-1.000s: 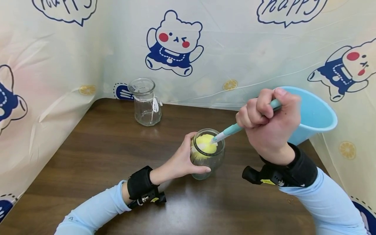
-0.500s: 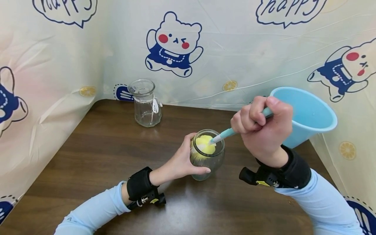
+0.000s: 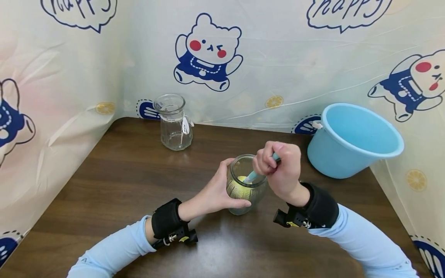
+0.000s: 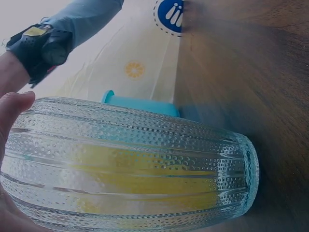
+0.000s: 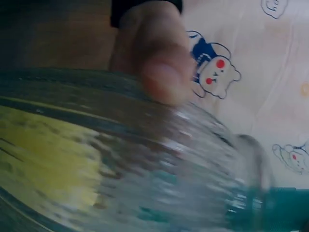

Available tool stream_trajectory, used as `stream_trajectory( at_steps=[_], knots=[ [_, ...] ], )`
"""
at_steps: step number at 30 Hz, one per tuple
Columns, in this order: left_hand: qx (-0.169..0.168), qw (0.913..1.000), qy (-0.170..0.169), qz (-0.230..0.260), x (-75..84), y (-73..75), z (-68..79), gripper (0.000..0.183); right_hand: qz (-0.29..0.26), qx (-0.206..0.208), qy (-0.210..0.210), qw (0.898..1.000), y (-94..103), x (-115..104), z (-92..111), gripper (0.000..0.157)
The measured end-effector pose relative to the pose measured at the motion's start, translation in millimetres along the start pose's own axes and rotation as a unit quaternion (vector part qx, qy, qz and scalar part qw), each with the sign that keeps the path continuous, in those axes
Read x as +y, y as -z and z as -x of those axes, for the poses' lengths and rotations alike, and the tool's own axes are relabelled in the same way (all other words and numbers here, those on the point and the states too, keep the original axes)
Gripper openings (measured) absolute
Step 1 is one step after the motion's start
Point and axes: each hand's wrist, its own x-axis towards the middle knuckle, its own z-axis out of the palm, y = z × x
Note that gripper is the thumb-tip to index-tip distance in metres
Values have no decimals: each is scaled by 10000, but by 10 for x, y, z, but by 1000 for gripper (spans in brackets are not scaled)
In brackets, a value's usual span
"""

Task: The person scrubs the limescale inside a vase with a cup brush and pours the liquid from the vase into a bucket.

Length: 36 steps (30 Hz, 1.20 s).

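Note:
My left hand [image 3: 215, 195] grips the side of a ribbed glass jar [image 3: 258, 193] on the wooden table. My right fist [image 3: 281, 168] holds the teal handle of a sponge bottle brush [image 3: 255, 176] just above the jar's right rim. The brush slants down through the mouth, and its yellow sponge head [image 3: 239, 190] is inside the jar. In the left wrist view, the sponge shows yellow through the dimpled glass [image 4: 193, 126], reaching towards the base. The right wrist view is blurred; there the left thumb [image 5: 166, 79] presses on the glass.
A second clear glass jar [image 3: 176, 133] with a white tag [image 3: 185, 126] stands at the back left. A light blue bucket [image 3: 333, 154] sits at the back right. Bear-printed curtains [image 3: 271, 61] hang behind the table [image 3: 146, 181] and along its sides.
My right hand has moved down and left towards the jar, pushing the sponge head from the mouth deeper inside. My left hand keeps its hold, and the bucket is now fully uncovered.

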Motion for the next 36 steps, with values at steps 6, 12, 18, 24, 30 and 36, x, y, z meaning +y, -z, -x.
stream_trajectory(
  at_steps=[6,12,18,24,30,36],
  knots=[
    [-1,10000,-16,18,5,5,-5,97,258,-347,-52,9991,-57,134,95,28],
    [69,9999,-122,-38,0,6,-2,98,304,-310,-118,9990,-70,147,92,29],
    [71,9999,-113,-58,-21,5,7,98,192,-221,-123,9995,-71,86,48,30],
    [14,9999,-134,-102,-15,4,16,98,-223,-139,199,9995,-52,-141,-56,37],
    [-11,9999,-12,-129,-18,13,3,99,-841,-723,853,9902,63,-287,-22,35],
    [59,9998,-68,-191,-33,0,-1,100,-950,-767,1152,9858,64,-376,-48,35]
  ],
)
